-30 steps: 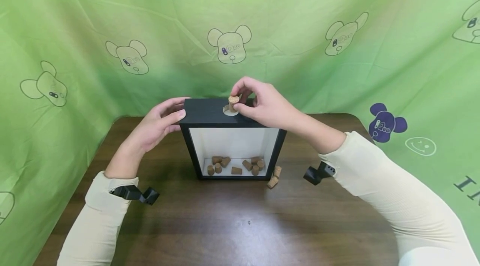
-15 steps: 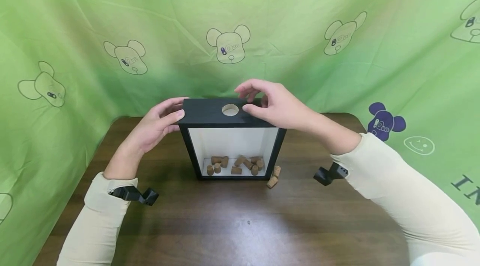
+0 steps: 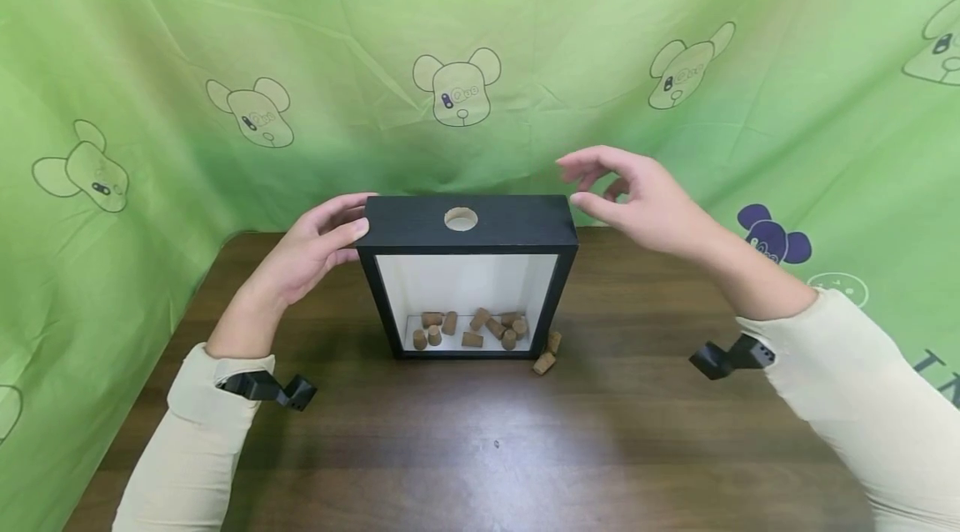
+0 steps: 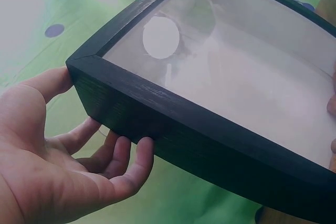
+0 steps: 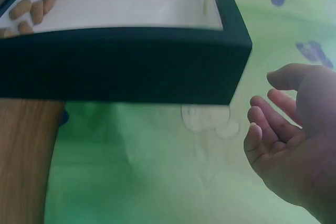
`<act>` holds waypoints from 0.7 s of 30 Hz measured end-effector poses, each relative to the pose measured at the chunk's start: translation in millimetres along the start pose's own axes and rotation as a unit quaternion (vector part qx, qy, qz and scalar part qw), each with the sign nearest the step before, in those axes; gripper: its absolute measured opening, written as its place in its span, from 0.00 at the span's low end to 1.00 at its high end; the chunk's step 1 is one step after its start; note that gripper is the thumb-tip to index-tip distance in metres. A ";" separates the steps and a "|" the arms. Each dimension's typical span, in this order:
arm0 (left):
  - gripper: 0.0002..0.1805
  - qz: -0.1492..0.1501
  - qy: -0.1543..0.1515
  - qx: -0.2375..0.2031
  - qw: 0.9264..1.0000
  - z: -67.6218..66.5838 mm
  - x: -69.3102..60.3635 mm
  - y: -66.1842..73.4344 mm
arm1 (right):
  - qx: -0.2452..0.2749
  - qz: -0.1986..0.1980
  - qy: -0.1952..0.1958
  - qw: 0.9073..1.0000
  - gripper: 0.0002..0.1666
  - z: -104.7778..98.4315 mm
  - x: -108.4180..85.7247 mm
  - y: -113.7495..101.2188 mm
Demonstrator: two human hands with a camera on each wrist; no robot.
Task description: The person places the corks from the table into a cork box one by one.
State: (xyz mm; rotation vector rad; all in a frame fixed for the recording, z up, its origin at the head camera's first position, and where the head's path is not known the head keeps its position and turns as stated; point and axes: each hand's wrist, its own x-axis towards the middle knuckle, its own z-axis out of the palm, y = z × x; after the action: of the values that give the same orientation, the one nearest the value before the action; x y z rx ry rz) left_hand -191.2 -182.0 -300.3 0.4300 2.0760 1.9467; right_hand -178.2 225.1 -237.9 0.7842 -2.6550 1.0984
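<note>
A black shadow-box frame [image 3: 468,223] with a clear front and a round hole in its top stands upright on the table. Several corks [image 3: 495,328] lie on its white floor. My left hand [image 3: 311,248] grips the box's upper left corner, thumb at the front of the top and the other fingers toward the back; the left wrist view shows this hand [image 4: 79,150] against the black side. Off the box's upper right corner, my right hand [image 3: 637,198] hovers in the air with loosely bent fingers and nothing in them. The right wrist view shows that hand [image 5: 294,124] apart from the frame.
A couple of loose corks [image 3: 545,362] lie on the brown wooden table [image 3: 450,449] by the box's lower right corner. A green cloth [image 3: 337,40] printed with bear heads hangs behind and at both sides. Black camera mounts sit on both wrists.
The cork that my right hand pinched over the hole has been let go, and another cork lies inside the box. My right hand has moved right, off the box; the left stays put.
</note>
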 end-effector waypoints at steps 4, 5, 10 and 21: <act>0.30 0.002 -0.001 -0.006 1.000 0.1 0.6 -0.6 | 0.003 0.020 -0.001 1.000 0.22 -10.0 -12.9 14.5; 0.30 0.003 -0.001 -0.007 1.000 0.0 0.7 -0.7 | 0.003 0.027 -0.003 1.000 0.22 -11.7 -16.0 17.7; 0.30 0.005 -0.001 -0.011 1.000 -0.5 0.6 -1.4 | 0.000 0.054 -0.009 0.998 0.23 -14.7 -29.5 33.2; 0.30 0.003 0.000 -0.011 1.000 -0.3 0.4 -1.2 | 0.030 0.063 -0.028 0.997 0.28 10.4 -58.3 85.8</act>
State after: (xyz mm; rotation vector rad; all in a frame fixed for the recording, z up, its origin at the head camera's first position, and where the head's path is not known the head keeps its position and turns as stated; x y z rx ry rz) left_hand -191.7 -182.2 -301.4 0.4314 2.0533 1.9724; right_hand -173.4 292.4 -317.4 0.6748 -2.7638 1.2103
